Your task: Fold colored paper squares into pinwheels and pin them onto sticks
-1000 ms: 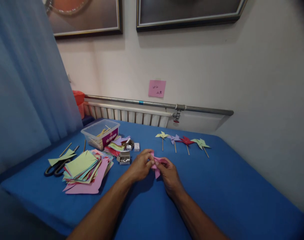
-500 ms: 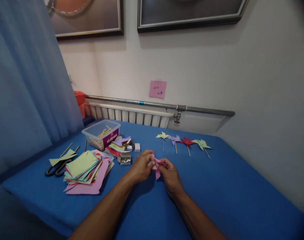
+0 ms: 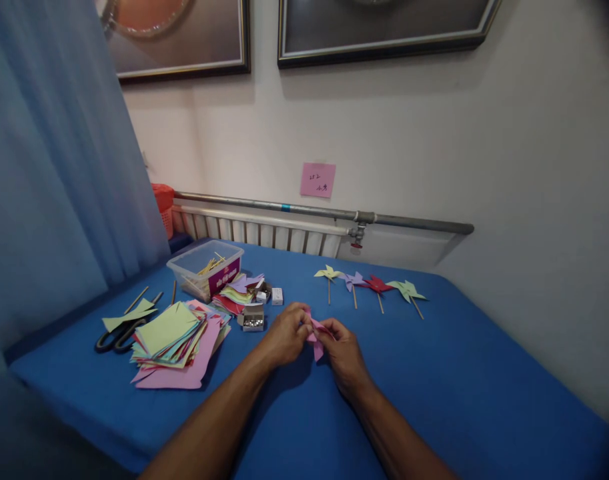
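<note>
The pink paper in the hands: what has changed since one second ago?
Almost nothing. Both hands, left hand and right hand, keep their grip on the pink paper, folded slightly tighter. Only the camera shifted a little. The four pinwheels and the paper stack stayed put.

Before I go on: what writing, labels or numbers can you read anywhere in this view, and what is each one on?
Pink note on the wall: handwritten dark marks in two short lines, too small to read.
Magenta label on the clear plastic box: pale characters, too blurred to read.
Small white box and open box of metal pins: no legible print.
The pink paper in the left hand and right hand: no writing visible.
</note>
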Tool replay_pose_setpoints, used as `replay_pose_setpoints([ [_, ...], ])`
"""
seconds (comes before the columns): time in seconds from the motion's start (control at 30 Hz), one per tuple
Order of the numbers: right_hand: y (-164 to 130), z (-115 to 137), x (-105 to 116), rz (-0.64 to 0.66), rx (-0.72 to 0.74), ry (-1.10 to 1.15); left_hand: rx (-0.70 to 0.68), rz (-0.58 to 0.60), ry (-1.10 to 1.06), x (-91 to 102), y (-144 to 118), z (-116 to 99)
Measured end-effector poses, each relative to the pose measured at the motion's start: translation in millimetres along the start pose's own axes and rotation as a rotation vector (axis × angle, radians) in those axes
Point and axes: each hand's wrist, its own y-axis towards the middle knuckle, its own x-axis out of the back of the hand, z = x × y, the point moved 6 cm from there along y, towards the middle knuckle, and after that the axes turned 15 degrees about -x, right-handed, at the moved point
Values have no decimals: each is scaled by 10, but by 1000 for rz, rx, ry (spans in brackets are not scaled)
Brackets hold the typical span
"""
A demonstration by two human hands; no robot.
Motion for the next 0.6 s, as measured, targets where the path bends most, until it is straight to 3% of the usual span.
replay_pose_setpoints([
  [0.5, 80, -105, 2, 26, -50, 22, 12, -29, -8, -1, -6, -5],
  [0.6, 106, -122, 15, 15, -58, 108, 8, -95, -16, 41, -3, -6],
])
